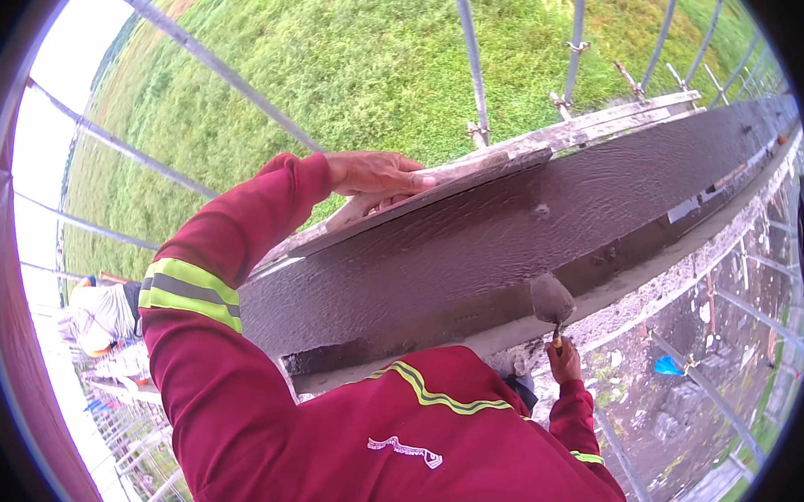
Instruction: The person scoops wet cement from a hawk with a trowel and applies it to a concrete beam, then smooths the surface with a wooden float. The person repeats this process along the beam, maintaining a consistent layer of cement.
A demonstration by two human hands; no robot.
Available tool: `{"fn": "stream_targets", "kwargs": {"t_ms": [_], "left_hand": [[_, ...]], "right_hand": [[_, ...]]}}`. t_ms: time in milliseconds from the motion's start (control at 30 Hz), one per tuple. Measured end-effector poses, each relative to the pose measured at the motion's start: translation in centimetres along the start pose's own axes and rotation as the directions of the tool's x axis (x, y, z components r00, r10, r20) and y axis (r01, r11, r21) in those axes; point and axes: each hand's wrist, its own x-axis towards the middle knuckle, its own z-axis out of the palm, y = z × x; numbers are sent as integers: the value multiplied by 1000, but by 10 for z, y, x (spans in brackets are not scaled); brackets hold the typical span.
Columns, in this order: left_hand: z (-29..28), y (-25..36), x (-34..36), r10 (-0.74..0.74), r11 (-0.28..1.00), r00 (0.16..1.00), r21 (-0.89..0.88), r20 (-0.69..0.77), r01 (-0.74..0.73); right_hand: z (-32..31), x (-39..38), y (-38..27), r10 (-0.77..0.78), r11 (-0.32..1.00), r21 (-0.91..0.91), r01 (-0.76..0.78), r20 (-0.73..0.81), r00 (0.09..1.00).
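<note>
My left hand [377,176] is closed on the edge of a flat wooden board [470,178]. This board lies along the far upper edge of a long ledge of wet, dark grey mortar [419,241]. In my right hand [563,362], lower and nearer to me, is the handle of a pointing trowel [552,299]. Its blade, smeared with grey mortar, points away from me at the ledge's near lower edge; whether it touches cannot be told. The mortar surface looks streaked, with a small pale spot near its middle.
Metal scaffold poles [470,58] with clamps rise beyond the ledge, over green grass. Pale planks [628,119] run along its far side. Another person [103,314] is at the far left. At right, a blue object [667,366] hangs by poles above rough ground.
</note>
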Motion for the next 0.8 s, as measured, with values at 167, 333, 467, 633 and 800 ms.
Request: {"fn": "stream_targets", "kwargs": {"t_ms": [167, 333, 467, 633, 800], "left_hand": [[2, -118, -123, -228, 972, 973, 43, -47, 230], [-5, -199, -207, -423, 903, 906, 89, 19, 420], [-18, -195, -270, -330, 894, 846, 149, -418, 423], [19, -115, -268, 130, 921, 598, 320, -791, 223], [80, -27, -207, 577, 768, 392, 640, -717, 41]], "right_hand": [[5, 6, -24, 41, 998, 44, -46, 107, 993], [0, -12, -30, 28, 998, -55, -22, 126, 992], [-1, -36, -23, 26, 998, -55, -18, 142, 989], [6, -35, -19, 59, 991, -131, -39, 150, 987], [18, -15, -26, -13, 1000, -17, 14, 90, 996]]}}
